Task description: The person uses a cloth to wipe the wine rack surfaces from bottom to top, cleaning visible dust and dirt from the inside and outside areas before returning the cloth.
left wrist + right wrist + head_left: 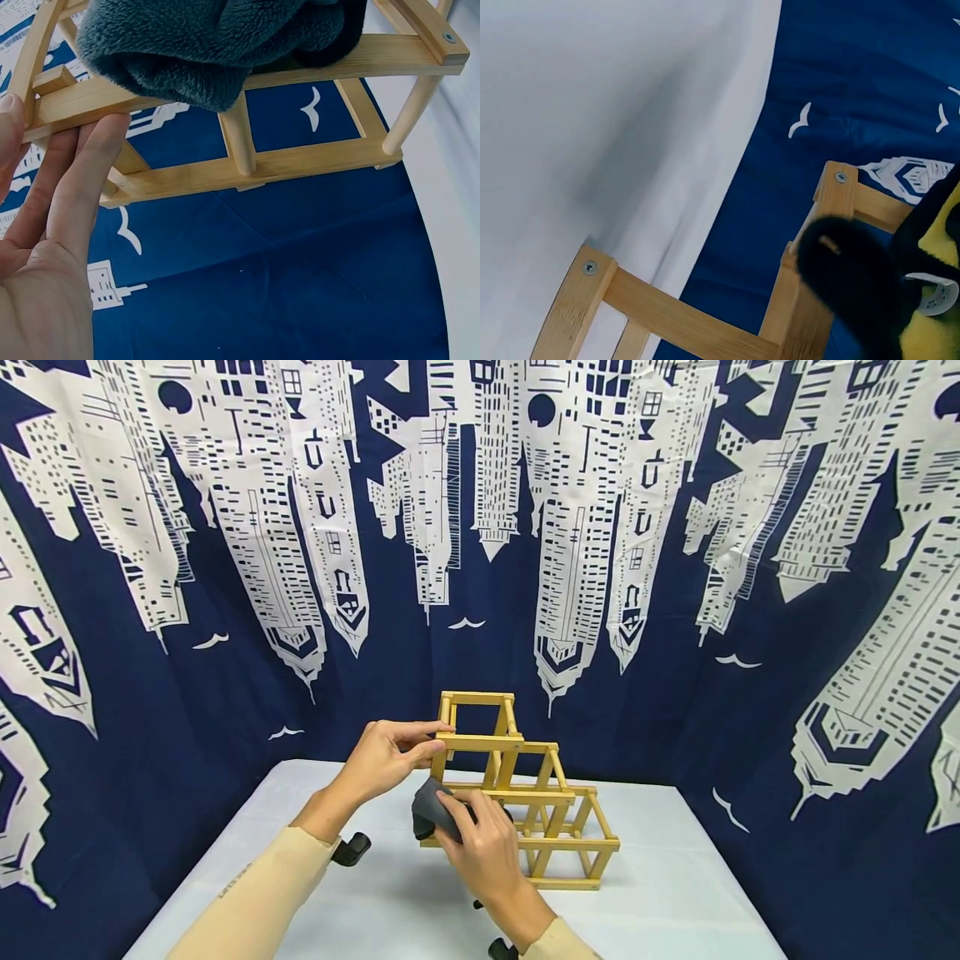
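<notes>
A stepped wooden rack [570,843] stands on the white table, its tallest part at the left. My left hand [386,760] pinches the upper left end of this rack. In the left wrist view, the thumb of my left hand [56,247] is over a wooden bar [300,71] and the fingers are below it. A soft plush toy [435,814] is in the grip of my right hand [483,843], in front of the rack's left side. Its fluffy grey-blue side [172,52] shows in the left wrist view. Black and yellow parts with a white tag [934,294] appear in the right wrist view, where my right hand is hidden.
The white table [675,893] extends around the rack. Behind it hangs a navy curtain [405,677] printed with white upside-down buildings and birds. A black wrist-worn device [352,849] sits at my left wrist, and another black device [502,949] is by the right wrist.
</notes>
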`<state>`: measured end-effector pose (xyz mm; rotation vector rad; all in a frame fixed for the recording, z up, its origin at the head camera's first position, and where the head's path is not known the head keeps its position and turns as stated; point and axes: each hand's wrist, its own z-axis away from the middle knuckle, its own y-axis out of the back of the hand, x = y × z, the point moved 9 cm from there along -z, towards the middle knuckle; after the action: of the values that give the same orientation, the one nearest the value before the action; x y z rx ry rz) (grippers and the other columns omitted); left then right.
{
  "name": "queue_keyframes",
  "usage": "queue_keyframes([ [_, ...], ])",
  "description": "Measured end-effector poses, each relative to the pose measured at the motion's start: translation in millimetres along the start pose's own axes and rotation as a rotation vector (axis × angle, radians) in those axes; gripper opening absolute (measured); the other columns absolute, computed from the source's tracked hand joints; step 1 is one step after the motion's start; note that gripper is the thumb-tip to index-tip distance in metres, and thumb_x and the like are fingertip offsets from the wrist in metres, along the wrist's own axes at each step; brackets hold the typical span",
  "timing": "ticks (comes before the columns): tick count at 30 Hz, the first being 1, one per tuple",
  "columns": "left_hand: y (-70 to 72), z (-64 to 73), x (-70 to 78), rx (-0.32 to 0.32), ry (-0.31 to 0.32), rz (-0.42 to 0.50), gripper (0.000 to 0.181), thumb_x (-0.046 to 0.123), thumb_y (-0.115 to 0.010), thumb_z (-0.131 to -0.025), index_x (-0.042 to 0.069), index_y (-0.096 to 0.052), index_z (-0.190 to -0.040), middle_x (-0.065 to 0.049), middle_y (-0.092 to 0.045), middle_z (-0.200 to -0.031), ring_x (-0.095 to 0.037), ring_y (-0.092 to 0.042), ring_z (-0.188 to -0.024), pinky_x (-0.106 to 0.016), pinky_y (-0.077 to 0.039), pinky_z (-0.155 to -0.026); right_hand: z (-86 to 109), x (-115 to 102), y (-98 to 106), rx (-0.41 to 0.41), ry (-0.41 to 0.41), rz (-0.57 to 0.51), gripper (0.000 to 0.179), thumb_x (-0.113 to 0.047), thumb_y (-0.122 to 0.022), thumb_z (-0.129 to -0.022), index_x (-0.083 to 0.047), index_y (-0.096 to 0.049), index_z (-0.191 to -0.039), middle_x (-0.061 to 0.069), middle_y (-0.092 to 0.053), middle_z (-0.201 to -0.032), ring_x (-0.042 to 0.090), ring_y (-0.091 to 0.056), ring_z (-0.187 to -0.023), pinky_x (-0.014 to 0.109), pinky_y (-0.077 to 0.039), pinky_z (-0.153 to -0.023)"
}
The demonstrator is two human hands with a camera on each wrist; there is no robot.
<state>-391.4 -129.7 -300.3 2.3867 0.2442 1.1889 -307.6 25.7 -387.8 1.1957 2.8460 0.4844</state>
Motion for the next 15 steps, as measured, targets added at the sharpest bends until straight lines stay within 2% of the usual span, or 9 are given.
queue_keyframes([
  [7,0.5,-3.0,1.5,0.002,-0.015,-0.054,0.027,0.016,-0.081,-0.111,0.016,-0.088,-0.137,-0.014,-0.089,-0.126,-0.028,-0.09,-0.106,-0.031,-0.075,-0.084,4.6,15.2,15.2,-0.002,-0.019,0.029,0.068,-0.009,-0.116,-0.065,-0.006,-0.085,-0.125,0.011,-0.078,-0.11,0.025,-0.082,-0.087,0.038,-0.069,-0.073],
  [10,1.0,-2.4,0.6,0.011,-0.008,-0.065,0.026,0.015,-0.081,-0.111,0.016,-0.088,-0.136,-0.015,-0.089,-0.125,-0.028,-0.09,-0.104,-0.031,-0.075,-0.083,11.6,28.4,28.6,0.003,-0.025,0.039,0.068,-0.007,-0.114,-0.064,-0.005,-0.085,-0.125,0.013,-0.078,-0.109,0.028,-0.081,-0.086,0.04,-0.068,-0.072],
  [15,1.2,-1.0,3.5,0.041,-0.035,-0.07,0.027,0.014,-0.083,-0.109,0.015,-0.088,-0.135,-0.014,-0.09,-0.119,-0.025,-0.091,-0.097,-0.029,-0.074,-0.08,26.2,58.6,59.1,0.013,-0.044,0.049,0.066,-0.003,-0.11,-0.065,-0.004,-0.085,-0.125,0.014,-0.079,-0.11,0.031,-0.08,-0.086,0.046,-0.067,-0.072],
])
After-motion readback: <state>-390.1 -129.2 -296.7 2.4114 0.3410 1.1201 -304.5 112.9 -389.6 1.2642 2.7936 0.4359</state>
